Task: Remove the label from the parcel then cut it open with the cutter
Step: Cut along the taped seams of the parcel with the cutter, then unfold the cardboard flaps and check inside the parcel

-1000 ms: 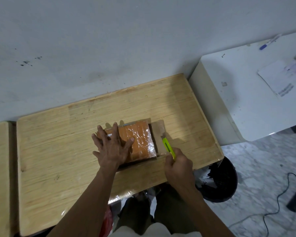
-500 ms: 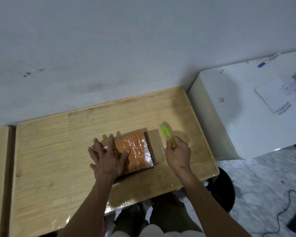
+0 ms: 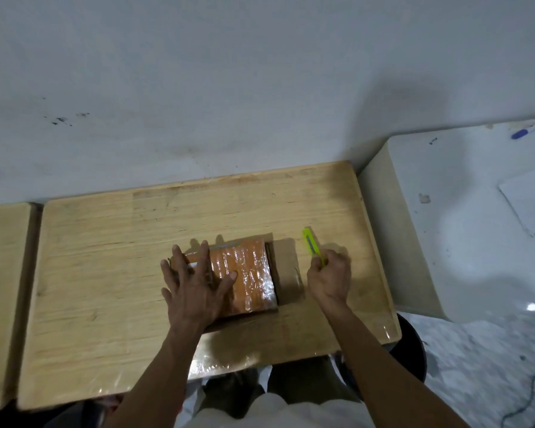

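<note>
An orange parcel (image 3: pixel 247 273) wrapped in shiny clear film lies in the middle of the wooden table (image 3: pixel 105 257). A brown flap (image 3: pixel 286 273) lies flat on the table on the parcel's right side. My left hand (image 3: pixel 195 285) rests flat on the parcel's left half, fingers spread. A bit of white shows under its fingers. My right hand (image 3: pixel 329 279) is to the right of the flap and grips a yellow-green cutter (image 3: pixel 312 247), whose tip points away from me, off the parcel.
A second wooden table (image 3: pixel 0 273) adjoins on the left. A white table (image 3: pixel 464 211) with a paper (image 3: pixel 531 205) and a blue pen (image 3: pixel 528 129) stands at the right. A black round bin (image 3: pixel 411 350) sits below the table's right corner. The wall runs close behind.
My right hand has lifted the cutter from the parcel's near right edge and carried it right and away, clear of the flap. My left hand stays pressed on the parcel.
</note>
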